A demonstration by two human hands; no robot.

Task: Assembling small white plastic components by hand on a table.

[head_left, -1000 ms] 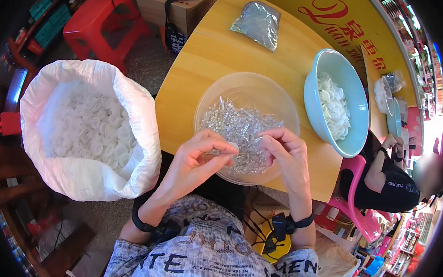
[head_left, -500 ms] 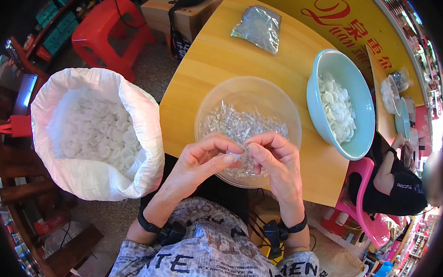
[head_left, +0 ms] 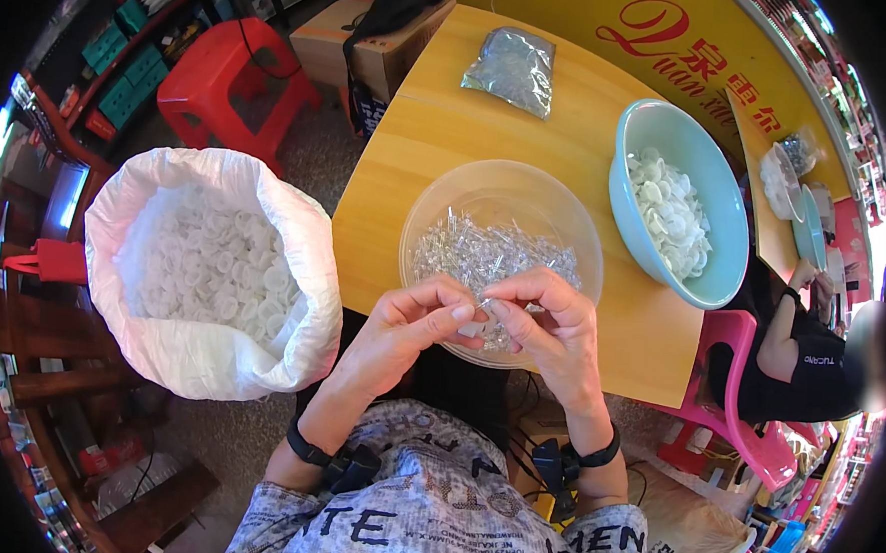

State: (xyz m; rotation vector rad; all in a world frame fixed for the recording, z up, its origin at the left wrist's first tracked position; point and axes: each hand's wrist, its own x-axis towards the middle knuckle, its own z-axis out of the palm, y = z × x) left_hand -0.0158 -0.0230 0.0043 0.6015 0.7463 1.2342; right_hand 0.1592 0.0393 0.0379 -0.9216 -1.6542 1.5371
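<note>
Into the clear tub the way from above is lying open over its far half, while the left hand and the right hand, fingertips close together, are covering much of its near side. On the tabletop, bare wood is stretching between this tub and the silvery packet and also along the tub's left, but at the right the high-walled blue basin is leaving only a narrow passage, widening toward the near side. Just beside the left edge, the white sack is opening upward, its thick rim blocking a low sideways path.
</note>
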